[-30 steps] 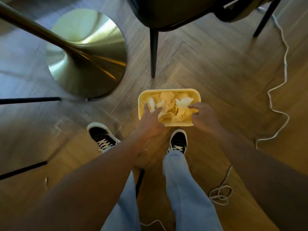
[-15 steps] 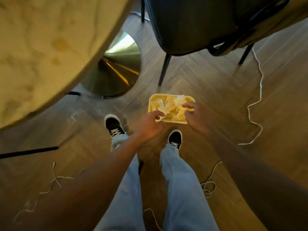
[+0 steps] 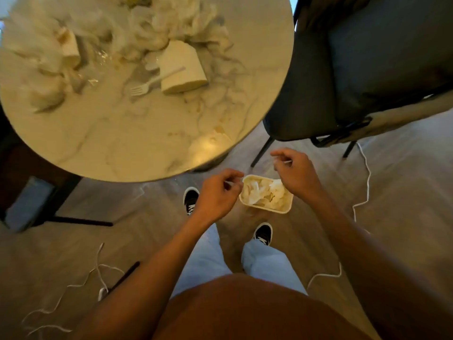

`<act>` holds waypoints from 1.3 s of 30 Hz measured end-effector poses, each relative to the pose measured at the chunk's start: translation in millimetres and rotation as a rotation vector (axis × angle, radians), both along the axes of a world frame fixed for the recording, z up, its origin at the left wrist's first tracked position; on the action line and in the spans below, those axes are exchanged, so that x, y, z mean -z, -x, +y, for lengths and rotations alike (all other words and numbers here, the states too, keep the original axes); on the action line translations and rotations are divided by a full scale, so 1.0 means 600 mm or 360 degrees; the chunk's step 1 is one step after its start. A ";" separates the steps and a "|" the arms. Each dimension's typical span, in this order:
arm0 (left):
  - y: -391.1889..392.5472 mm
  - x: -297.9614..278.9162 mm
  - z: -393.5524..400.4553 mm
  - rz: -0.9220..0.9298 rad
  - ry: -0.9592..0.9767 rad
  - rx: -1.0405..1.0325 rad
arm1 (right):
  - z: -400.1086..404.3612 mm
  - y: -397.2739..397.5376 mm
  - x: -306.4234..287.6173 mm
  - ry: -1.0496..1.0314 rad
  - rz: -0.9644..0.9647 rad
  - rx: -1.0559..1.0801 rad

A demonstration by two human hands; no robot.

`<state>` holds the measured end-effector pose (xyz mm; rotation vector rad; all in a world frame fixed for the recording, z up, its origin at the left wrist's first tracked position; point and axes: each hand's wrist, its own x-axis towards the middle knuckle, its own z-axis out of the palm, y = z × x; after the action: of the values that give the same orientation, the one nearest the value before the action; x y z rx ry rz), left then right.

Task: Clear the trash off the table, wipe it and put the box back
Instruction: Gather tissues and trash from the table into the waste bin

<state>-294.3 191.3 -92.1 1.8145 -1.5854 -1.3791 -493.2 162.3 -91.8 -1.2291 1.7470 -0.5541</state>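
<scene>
Dark upholstered chair [image 3: 372,69] beside the round top, white cord [image 3: 362,192] trailing across the herringbone wood floor [image 3: 404,168], black-and-white sneakers [image 3: 263,233], light jeans [image 3: 206,251]

A shallow pale rectangular box [image 3: 266,195] holding crumpled white tissue [image 3: 277,192] sits on the floor beside the round marble tabletop [image 3: 137,133], which carries blurred, probably paper, trash [image 3: 157,33].
</scene>
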 end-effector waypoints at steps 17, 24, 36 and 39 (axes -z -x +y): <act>-0.326 -0.114 -0.182 0.0033 0.0212 -0.0318 | -0.373 -0.280 -0.102 0.0311 0.0116 -0.0100; -0.402 -0.127 -0.270 0.0057 0.0179 -0.0302 | -0.470 -0.305 -0.088 0.0059 0.0050 0.0236; -0.391 -0.146 -0.337 0.0476 0.0022 -0.0092 | -0.311 -0.414 -0.177 0.0187 -0.0381 0.0505; -0.383 -0.152 -0.340 0.0671 -0.0045 -0.0057 | -0.295 -0.447 -0.189 -0.0010 -0.0608 0.0366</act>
<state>-64.6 -12.7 -0.9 1.4335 -1.3117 -1.6412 -224.9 -14.8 21.8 -0.8537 1.5656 -0.8568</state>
